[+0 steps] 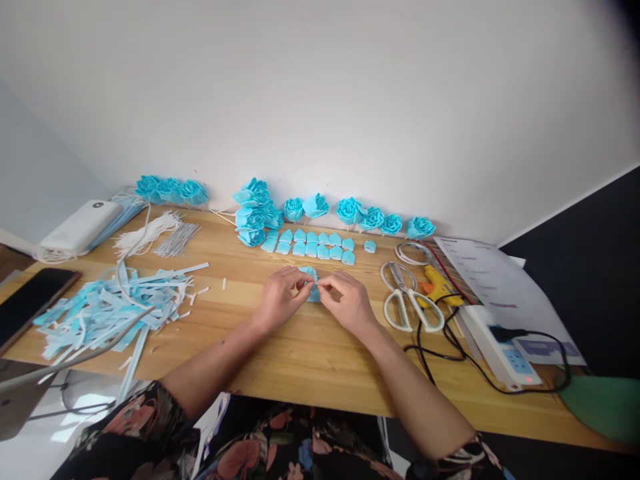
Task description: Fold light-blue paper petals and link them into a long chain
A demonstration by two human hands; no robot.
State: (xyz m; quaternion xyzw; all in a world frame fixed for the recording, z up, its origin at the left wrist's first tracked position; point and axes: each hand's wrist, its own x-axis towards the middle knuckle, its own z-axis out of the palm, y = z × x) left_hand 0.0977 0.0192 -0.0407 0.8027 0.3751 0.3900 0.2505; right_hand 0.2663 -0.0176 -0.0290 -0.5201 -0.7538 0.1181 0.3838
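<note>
Both hands meet over the wooden table (pixel 280 363), pinching a small piece of light-blue crepe paper (pixel 311 273). My left hand (pixel 284 293) grips its left side between thumb and forefinger. From the right, my right hand (pixel 347 300) pinches it close to the left fingertips. The fingers partly hide the paper, so its exact shape cannot be made out. Just behind the hands lie two rows of cut blue paper petals (pixel 311 250), with a single petal (pixel 370 247) apart on the right.
Finished blue paper flowers (pixel 349 210) line the wall. Right of the hands lie scissors (pixel 401 293), a yellow glue gun (pixel 440 287) and a power strip (pixel 505 353) with black cable. Paper strips (pixel 125 307), white wires (pixel 145 233), a phone (pixel 30 307) and a white power bank (pixel 80 227) occupy the left.
</note>
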